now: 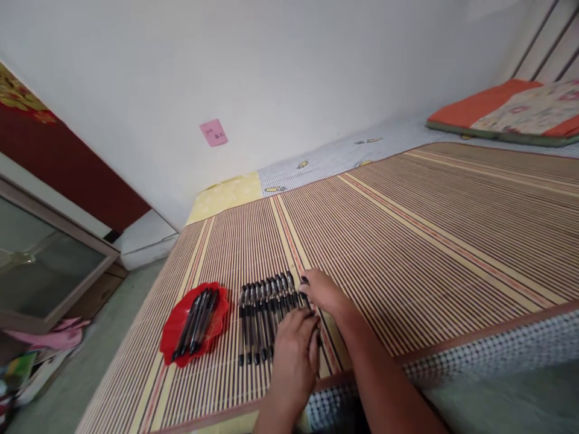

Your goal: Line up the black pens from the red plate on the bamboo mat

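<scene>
Several dark-capped pens (pixel 256 319) lie side by side in a row on a striped mat (pixel 389 253), caps toward the wall. At the row's right end, my right hand (pixel 324 292) pinches the cap end of a pen (pixel 304 281). My left hand (pixel 295 340) is closed with curled fingers around the lower part of that same pen, covering the lower ends of neighbouring pens. Left of the row sits a red scalloped plate (pixel 170 322), with more of these pens (pixel 198 320) piled in it.
The mat covers a bed, with a checked sheet (pixel 312 163) showing along the wall. A folded orange and floral quilt (pixel 502 108) lies at the far right. On the wall hangs a pink note (pixel 214 132). A glass-fronted cabinet (pixel 49 265) stands on the left.
</scene>
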Demonstrator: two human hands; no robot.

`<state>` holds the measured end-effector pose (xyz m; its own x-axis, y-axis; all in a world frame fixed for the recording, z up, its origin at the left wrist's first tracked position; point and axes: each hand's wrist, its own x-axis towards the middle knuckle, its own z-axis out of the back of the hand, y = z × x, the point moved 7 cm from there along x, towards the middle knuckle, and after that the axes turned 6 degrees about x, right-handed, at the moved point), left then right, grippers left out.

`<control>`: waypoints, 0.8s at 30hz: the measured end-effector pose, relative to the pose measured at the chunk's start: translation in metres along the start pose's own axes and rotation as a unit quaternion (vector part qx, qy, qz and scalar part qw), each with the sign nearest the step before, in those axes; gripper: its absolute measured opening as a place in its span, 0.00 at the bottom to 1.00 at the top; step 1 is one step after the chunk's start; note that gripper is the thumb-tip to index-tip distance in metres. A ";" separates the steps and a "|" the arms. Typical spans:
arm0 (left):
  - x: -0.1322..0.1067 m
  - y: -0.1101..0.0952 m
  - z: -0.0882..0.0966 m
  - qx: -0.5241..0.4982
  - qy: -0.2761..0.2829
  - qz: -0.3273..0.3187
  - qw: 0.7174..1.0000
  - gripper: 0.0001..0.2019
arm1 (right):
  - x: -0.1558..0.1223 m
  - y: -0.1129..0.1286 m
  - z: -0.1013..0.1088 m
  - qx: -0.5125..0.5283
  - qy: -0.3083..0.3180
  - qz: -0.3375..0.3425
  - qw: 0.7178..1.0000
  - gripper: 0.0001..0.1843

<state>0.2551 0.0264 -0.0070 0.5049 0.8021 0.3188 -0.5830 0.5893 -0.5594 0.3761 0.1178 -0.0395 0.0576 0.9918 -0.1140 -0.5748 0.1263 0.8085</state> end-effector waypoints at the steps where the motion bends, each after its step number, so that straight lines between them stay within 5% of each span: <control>1: -0.002 -0.001 -0.006 0.004 0.008 -0.004 1.000 0.17 | 0.000 0.000 -0.001 -0.001 0.001 0.001 1.000 0.07; 6: -0.007 0.003 -0.021 0.024 0.022 -0.004 0.999 0.19 | 0.000 -0.001 -0.001 0.005 0.000 0.003 1.000 0.09; 20: -0.004 0.001 -0.019 0.045 0.011 -0.008 0.999 0.17 | 0.004 -0.010 0.001 0.077 -0.013 0.007 0.997 0.05; 24: -0.005 0.000 -0.020 0.066 0.008 -0.017 0.998 0.17 | 0.008 -0.013 0.008 0.090 -0.039 0.022 0.995 0.12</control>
<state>0.2653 0.0199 -0.0239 0.5360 0.7802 0.3225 -0.6432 0.6248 -0.4425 0.3904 0.1238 -0.0462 0.1029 0.9940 -0.0378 -0.4224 0.0780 0.9030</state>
